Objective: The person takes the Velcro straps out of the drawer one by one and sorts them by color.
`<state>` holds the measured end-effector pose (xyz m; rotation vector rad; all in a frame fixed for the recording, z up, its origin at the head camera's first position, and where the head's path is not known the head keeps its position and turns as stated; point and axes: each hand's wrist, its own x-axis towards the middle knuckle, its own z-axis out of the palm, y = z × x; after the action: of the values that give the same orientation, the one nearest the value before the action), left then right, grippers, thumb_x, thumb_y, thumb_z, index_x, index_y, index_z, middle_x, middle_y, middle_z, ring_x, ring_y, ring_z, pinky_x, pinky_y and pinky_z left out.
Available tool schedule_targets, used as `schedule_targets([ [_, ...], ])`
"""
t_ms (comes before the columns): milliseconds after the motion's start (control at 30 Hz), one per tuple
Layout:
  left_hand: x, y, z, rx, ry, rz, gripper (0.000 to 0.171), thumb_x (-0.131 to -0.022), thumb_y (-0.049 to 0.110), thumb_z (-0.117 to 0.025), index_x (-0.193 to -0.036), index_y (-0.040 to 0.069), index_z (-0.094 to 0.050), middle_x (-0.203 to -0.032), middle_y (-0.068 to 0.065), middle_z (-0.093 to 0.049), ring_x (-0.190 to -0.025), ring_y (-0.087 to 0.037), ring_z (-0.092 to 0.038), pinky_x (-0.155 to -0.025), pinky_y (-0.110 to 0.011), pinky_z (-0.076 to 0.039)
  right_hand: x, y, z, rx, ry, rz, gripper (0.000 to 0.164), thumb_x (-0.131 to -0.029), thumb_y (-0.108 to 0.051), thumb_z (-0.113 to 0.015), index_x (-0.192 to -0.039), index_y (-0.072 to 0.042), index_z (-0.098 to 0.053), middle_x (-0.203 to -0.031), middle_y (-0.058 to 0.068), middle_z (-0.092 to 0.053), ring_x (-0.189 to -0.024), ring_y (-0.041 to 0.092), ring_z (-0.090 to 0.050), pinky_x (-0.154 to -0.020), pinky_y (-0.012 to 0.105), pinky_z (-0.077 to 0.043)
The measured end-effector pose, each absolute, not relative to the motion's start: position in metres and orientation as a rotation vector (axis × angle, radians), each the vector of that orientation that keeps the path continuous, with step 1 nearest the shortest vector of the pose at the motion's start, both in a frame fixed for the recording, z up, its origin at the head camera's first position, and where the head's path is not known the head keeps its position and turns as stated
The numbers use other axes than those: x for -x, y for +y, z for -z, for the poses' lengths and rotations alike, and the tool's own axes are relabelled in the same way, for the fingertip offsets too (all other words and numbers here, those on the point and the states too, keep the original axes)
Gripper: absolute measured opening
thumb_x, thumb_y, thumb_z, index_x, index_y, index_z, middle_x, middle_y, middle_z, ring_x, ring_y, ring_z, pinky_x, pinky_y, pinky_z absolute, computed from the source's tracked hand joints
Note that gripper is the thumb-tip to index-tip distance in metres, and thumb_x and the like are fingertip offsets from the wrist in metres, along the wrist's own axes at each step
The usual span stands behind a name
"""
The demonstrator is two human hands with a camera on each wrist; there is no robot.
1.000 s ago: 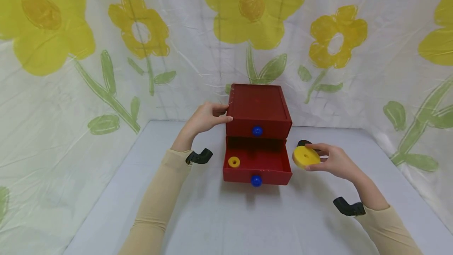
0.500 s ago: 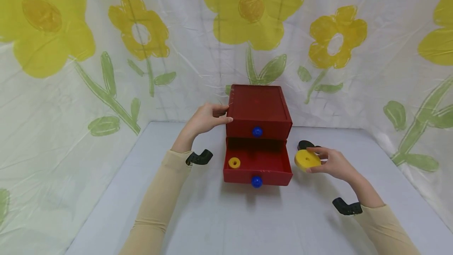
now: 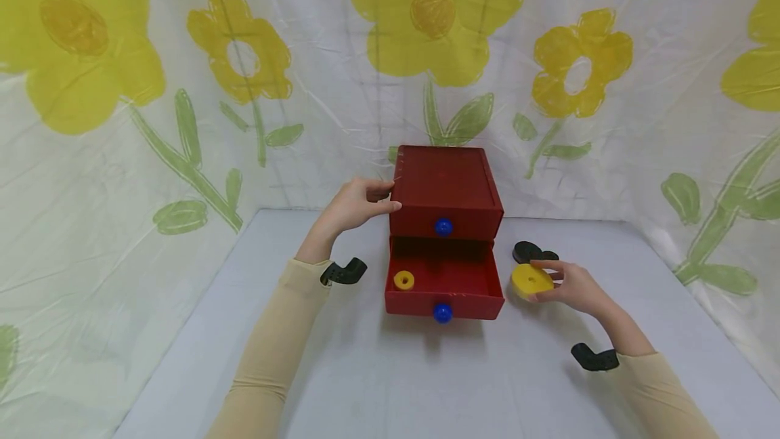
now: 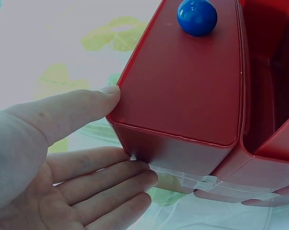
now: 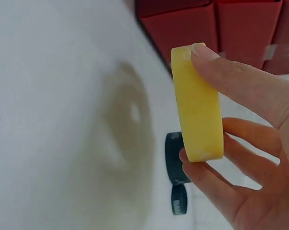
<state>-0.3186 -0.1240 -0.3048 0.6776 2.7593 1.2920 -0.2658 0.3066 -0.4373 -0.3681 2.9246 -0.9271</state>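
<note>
We pinch the yellow disc (image 3: 532,280) in our right hand (image 3: 575,286) just right of the drawer (image 3: 414,303), left hand (image 3: 353,205) straight-fingered against the cabinet (image 3: 447,180).

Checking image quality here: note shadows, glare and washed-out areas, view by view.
Head: faint, soft shadow beneath the open drawer; left wrist: bright glints on the blue knob, floral backdrop washed out; right wrist: large, soft-edged shadow on the table, beside the yellow disc.
</note>
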Motion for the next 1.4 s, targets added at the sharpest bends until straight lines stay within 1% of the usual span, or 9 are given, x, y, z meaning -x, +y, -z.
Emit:
schedule_targets([
  [400, 0.318, -0.124, 0.305, -0.688, 2.758, -1.304, 0.059, -0.086, 0.035, -0.069, -0.136, 0.008, -0.053, -0.132, -0.011, -0.058, -0.118, -0.024, -0.058, -0.095, -0.041, -0.050, 0.271, 0.316, 0.456, 0.336, 2.944, 0.901, 0.076, -0.073, -0.037, -0.081, -0.134, -0.003, -0.052, -0.133, 0.025, -0.052, -0.114, 0.047, -0.051, -0.087, 0.055, -0.050],
  [700, 0.317, -0.124, 0.306, -0.691, 2.749, -1.309, 0.059, -0.086, 0.035, -0.069, -0.136, 0.007, -0.052, -0.133, -0.012, -0.057, -0.120, -0.027, -0.057, -0.096, -0.042, -0.049, 0.274, 0.318, 0.467, 0.246, 2.932, 0.897, 0.083, -0.071, -0.040, -0.081, -0.136, 0.001, -0.049, -0.135, 0.027, -0.050, -0.116, 0.047, -0.050, -0.090, 0.054, -0.048],
  [933, 0.318, -0.124, 0.305, -0.687, 2.754, -1.308, 0.060, -0.086, 0.036, -0.069, -0.136, 0.008, -0.053, -0.133, -0.011, -0.058, -0.120, -0.026, -0.057, -0.095, -0.042, -0.049, 0.275, 0.321, 0.470, 0.266, 2.936, 0.932, 0.082, -0.074, -0.036, -0.080, -0.136, 0.004, -0.047, -0.136, 0.028, -0.049, -0.119, 0.047, -0.048, -0.094, 0.056, -0.045],
  [1100, 0.317, -0.124, 0.305, -0.689, 2.757, -1.300, 0.059, -0.087, 0.035, -0.068, -0.136, 0.007, -0.053, -0.132, -0.012, -0.058, -0.120, -0.027, -0.057, -0.096, -0.042, -0.049, 0.275, 0.324, 0.472, 0.291, 2.920, 0.979, 0.080, -0.075, -0.032, -0.080, -0.136, 0.006, -0.046, -0.137, 0.028, -0.048, -0.121, 0.047, -0.047, -0.096, 0.056, -0.043],
  [1200, 0.317, -0.123, 0.305, -0.688, 2.759, -1.301, 0.058, -0.087, 0.035, -0.068, -0.136, 0.007, -0.053, -0.131, -0.012, -0.059, -0.120, -0.027, -0.057, -0.096, -0.043, -0.049, 0.275, 0.327, 0.474, 0.300, 2.903, 1.019, 0.080, -0.076, -0.032, -0.079, -0.137, 0.006, -0.045, -0.138, 0.027, -0.047, -0.123, 0.046, -0.047, -0.098, 0.055, -0.043],
  [1400, 0.316, -0.123, 0.305, -0.691, 2.759, -1.304, 0.059, -0.087, 0.035, -0.068, -0.136, 0.007, -0.053, -0.132, -0.012, -0.058, -0.120, -0.027, -0.057, -0.096, -0.043, -0.049, 0.277, 0.332, 0.477, 0.324, 2.846, 1.099, 0.080, -0.078, -0.033, -0.078, -0.141, 0.002, -0.042, -0.142, 0.026, -0.042, -0.128, 0.045, -0.041, -0.101, 0.057, -0.038],
])
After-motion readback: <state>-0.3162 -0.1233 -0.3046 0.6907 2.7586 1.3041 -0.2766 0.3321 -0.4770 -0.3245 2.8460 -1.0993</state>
